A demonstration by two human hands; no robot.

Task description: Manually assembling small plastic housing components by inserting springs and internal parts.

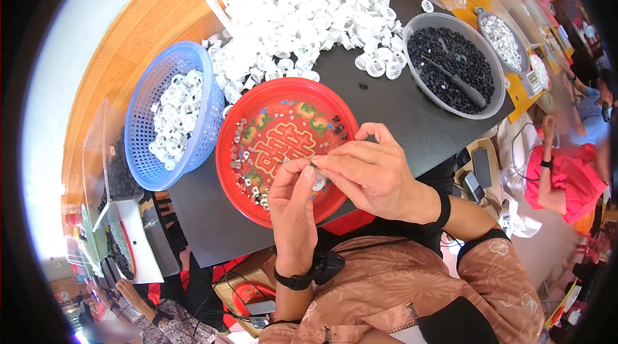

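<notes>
Lower centre: a terracotta, leaf-patterned top [393, 273] with black-trimmed sleeves [505, 270]. 2 black wristbands [443, 209]; the left one carries a boxy black module [327, 267]. Thin black cable [370, 245] over the top.

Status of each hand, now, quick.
Left hand: closed, holding a small white piece above the red tray.
Right hand: closed in a pinch beside that piece; exactly what it grips cannot be told.
</notes>
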